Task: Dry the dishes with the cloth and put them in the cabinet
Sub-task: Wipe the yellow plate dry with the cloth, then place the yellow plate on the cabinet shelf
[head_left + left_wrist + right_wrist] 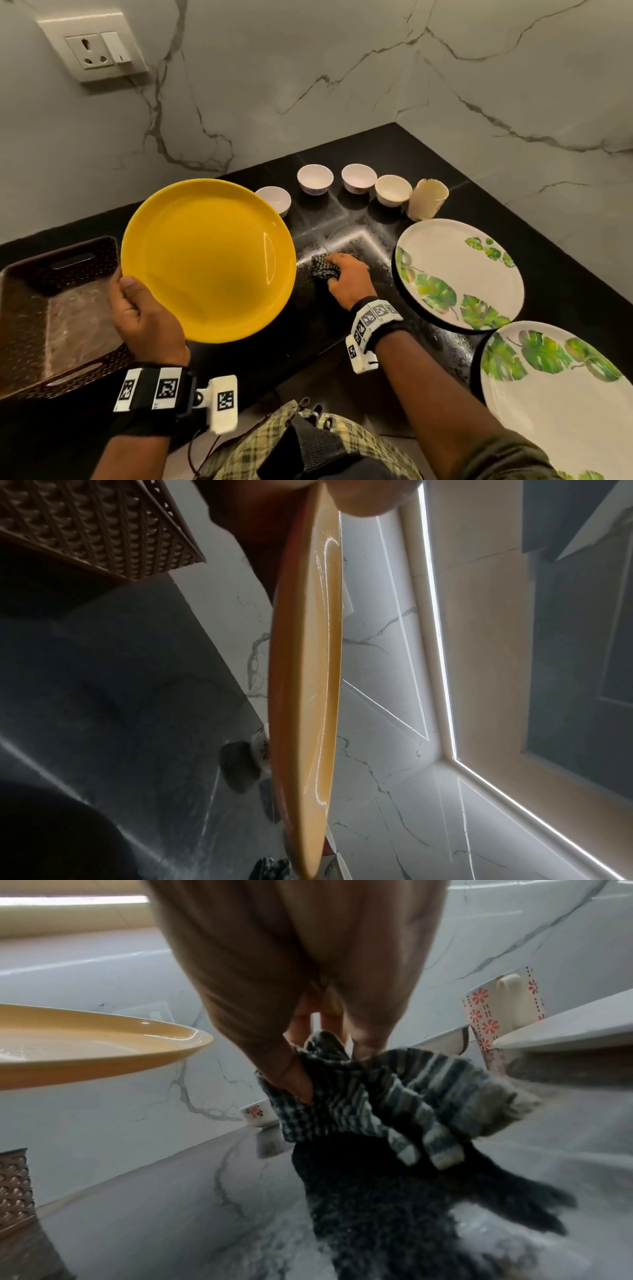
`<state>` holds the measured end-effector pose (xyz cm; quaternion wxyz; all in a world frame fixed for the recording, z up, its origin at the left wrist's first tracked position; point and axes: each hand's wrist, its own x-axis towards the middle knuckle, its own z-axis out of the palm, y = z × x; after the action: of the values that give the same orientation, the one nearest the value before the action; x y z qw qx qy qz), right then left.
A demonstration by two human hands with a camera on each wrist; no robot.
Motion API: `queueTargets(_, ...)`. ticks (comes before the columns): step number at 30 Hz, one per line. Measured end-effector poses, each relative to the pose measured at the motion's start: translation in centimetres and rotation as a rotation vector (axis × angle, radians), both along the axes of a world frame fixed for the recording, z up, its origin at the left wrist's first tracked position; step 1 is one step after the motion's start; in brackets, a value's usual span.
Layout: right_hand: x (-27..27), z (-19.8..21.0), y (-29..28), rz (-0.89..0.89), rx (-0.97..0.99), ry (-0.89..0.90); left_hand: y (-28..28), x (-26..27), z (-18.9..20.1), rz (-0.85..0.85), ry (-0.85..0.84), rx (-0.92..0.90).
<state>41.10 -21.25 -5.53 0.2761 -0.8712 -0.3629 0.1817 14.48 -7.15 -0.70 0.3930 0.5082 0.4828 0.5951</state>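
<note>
My left hand [137, 305] grips the near rim of a yellow plate [209, 257], thumb on top, and holds it above the black counter [342, 325]. In the left wrist view the yellow plate [304, 669] shows edge-on. To its right, my right hand [346, 277] grips a bunched striped grey cloth [323, 267] low over the wet counter. The right wrist view shows the cloth [377, 1096] pinched by my fingers [298, 1080] and hanging just off the counter, with the yellow plate [95, 1047] at the left.
A brown woven basket [51, 308] stands at the left. Several small white bowls [315, 178] and a flowered cup [428, 198] line the back. Two leaf-patterned plates [459, 274] [561, 394] lie at the right. Marble walls close the corner, with a wall socket [92, 48].
</note>
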Motion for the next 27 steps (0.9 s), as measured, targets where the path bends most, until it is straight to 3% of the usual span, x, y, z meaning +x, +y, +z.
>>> queueTargets(4, 0.3, 0.6, -0.9, 0.035, -0.027, -0.020, -0.5, 0.9, 0.3, -0.051, -0.042, -0.020)
queueTargets(9, 0.7, 1.7, -2.5, 0.031, 0.088, -0.057, -1.2, 3.3, 0.8, -0.143, -0.078, -0.051)
queueTargets(14, 1.0, 5.3, -3.5, -0.212, 0.372, 0.134, -2.0, 6.2, 2.5, -0.282, -0.091, -0.049)
queueTargets(17, 1.7, 8.4, -4.5, -0.247, 0.482, 0.123, -2.4, 8.5, 4.3, -0.411, -0.120, -0.033)
queueTargets(23, 5.2, 15.0, -7.5, -0.398, 0.692, -0.131, -0.7, 13.3, 12.5, -0.710, -0.156, 0.172)
queueTargets(27, 7.3, 21.4, -8.4, -0.463, 0.818, -0.197, 2.0, 16.0, 18.9, -0.758, -0.058, 0.435)
